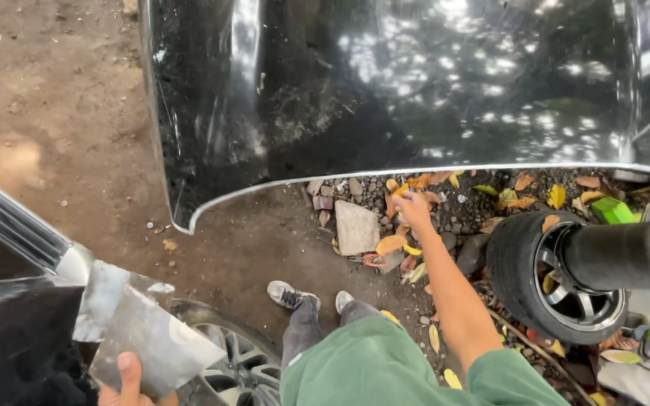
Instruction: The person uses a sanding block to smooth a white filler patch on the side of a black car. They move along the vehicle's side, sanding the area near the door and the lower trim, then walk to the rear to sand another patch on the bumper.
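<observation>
Outdoors, we are gripping one grey metal sheet (153, 342) in our left hand (126, 382) at seven o'clock, while our right hand (413, 208), fingers curled, is touching the black car panel's (385, 83) lower edge; two wheels (551, 274) are flanking us.

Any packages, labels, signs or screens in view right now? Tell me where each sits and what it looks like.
Green container or package: on the ground at right, among dry leaves behind the loose tyre; boxy, bright green; kind unclear.
No signs, screens or readable labels show.
Left hand holds a flat grey sheet, bottom left; not a package.
Right hand reaches to the leaves and stones below the black car panel.
</observation>
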